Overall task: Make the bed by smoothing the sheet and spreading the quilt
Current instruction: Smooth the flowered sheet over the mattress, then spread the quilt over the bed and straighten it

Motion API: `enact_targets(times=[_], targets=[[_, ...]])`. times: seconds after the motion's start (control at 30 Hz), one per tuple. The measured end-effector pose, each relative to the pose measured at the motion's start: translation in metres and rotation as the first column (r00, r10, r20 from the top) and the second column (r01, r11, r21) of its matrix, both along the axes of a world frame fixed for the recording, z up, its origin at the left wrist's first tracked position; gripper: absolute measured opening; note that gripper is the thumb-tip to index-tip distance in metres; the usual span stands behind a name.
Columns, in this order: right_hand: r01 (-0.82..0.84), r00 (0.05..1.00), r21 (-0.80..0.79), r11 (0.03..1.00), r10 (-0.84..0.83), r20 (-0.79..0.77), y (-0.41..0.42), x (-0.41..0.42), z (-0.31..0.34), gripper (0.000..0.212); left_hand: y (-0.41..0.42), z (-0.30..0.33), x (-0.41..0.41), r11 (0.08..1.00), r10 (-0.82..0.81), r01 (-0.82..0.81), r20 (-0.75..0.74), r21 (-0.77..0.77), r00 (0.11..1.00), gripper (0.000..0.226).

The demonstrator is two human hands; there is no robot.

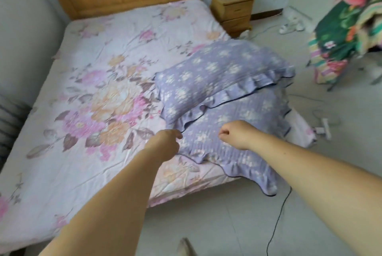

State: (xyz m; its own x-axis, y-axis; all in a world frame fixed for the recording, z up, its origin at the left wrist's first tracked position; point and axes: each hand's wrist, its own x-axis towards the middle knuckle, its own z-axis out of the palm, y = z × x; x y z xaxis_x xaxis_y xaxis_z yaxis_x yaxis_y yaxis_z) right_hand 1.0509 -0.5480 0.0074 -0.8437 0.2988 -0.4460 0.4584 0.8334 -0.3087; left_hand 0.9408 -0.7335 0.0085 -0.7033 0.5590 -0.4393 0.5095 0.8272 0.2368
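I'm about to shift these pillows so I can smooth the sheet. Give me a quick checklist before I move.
1. Left hand at the lower pillow edge: ok; grip cannot tell.
2. Right hand over that pillow: ok; fingers curled, grip cannot tell.
3. Upper pillow stacked on the lower: not ok, could slide.
4. Lower pillow overhangs bed edge: not ok.
5. Sheet smooth: not ok, wrinkled.
6. Quilt off the bed: ok.

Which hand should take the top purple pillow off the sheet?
Probably left. The left hand sits at the ruffled edge of the top purple floral pillow; the right hand is over the lower purple pillow.
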Motion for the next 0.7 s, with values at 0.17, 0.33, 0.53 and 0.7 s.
enact_targets(times=[0.17, 0.33, 0.53, 0.7], targets=[[0.16, 0.983, 0.006, 0.987, -0.159, -0.096, 0.089, 0.043, 0.039, 0.028, 0.114, 0.027, 0.005, 0.981, -0.189, 0.193, -0.094, 0.027, 0.977, 0.037], [0.255, 0.963, 0.001, 0.967, -0.254, -0.088, 0.182, 0.075, 0.055, 0.031, 0.238, 0.033, 0.008, 0.952, -0.292, 0.301, -0.129, 0.062, 0.948, 0.036], [0.329, 0.944, 0.044, 0.943, -0.327, -0.035, 0.302, 0.108, 0.071, 0.027, 0.38, 0.038, 0.016, 0.91, -0.411, 0.415, -0.101, 0.016, 0.906, 0.035], [0.447, 0.895, 0.03, 0.894, -0.446, -0.014, 0.391, 0.153, 0.075, 0.027, 0.498, 0.053, 0.054, 0.825, -0.564, 0.559, -0.064, -0.085, 0.823, 0.046]])
